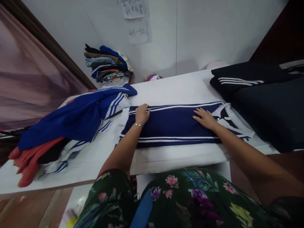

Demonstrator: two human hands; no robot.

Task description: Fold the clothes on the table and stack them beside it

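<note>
A navy blue jacket (171, 122) with white stripes lies folded into a long rectangle on the white table. Its white-lined collar end points right, where a zipper and a small label show. My left hand (142, 115), a bracelet at its wrist, rests on the jacket near the far left edge, fingers stretched over the striped border. Toward the collar end, my right hand (205, 119) presses flat with the fingers spread. Neither hand grips the cloth.
Loose blue and white striped clothes (71, 114) with red garments (35, 161) heap up at left. A stack of folded clothes (109, 65) stands against the wall. Dark clothes (268, 104) pile up at right. Handwritten paper signs (140, 31) hang on the wall.
</note>
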